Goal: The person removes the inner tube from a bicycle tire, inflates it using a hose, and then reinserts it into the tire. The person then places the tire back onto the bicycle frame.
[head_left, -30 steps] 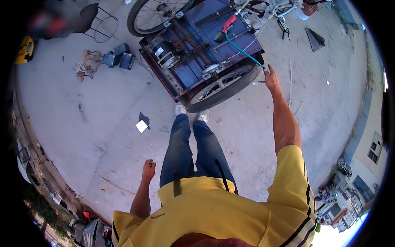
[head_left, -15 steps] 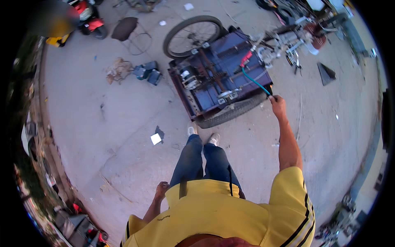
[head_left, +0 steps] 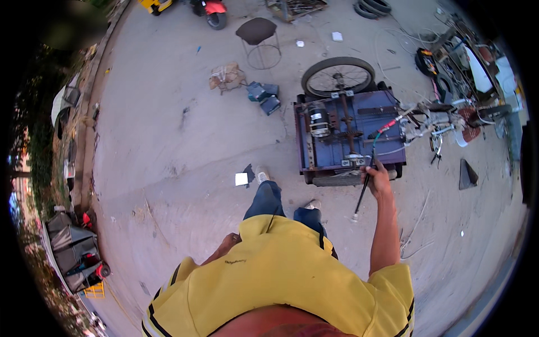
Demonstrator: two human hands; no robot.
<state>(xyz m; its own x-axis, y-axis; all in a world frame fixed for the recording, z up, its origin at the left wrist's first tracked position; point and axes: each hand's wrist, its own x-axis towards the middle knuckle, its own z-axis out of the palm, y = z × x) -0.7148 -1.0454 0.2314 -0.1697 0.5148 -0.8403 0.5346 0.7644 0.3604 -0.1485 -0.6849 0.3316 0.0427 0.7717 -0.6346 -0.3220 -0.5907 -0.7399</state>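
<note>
Grey heap point(head_left: 70, 250): one, far left of both grips.
Yellow vehicle point(head_left: 151, 5): one, cut off by the top edge, far ahead of the left grip and to its left.
Red vehicle point(head_left: 215, 8): one, also cut off, with one wheel in sight.
Tan bundle point(head_left: 225, 78): one, well ahead of the left grip.
Left grip point(head_left: 229, 242): beside the yellow shirt at the waist; its fingers were hidden, so how far open it was, or whether it had hold of anything, I could not tell.
White square point(head_left: 241, 179): one, ahead of the left grip.
Stool point(head_left: 256, 31): one, with a dark seat, far ahead of the left grip.
Dark boxes point(head_left: 269, 105): at least three, clustered between stool and left grip.
White scraps point(head_left: 337, 36): two, far ahead of the right grip.
Tricycle point(head_left: 387, 103): one, axle uppermost, ahead of the right grip; two wheels and one motor point(head_left: 320, 119) showed at its bed.
Hose point(head_left: 362, 197): one dark length, slanting down out of the right grip to a pale tip.
Right grip point(head_left: 375, 174): fingers closed around the hose, over the tricycle's near edge in view.
Red handle point(head_left: 387, 126): one, ahead of the right grip, a teal line running between them.
Dark triangular piece point(head_left: 468, 175): one, right of the right grip.
Ground point(head_left: 168, 191): pale grey, scuffed, beneath everything.
Yard: outdoors, a kerb point(head_left: 92, 146) and greenery far left of both grips.
</note>
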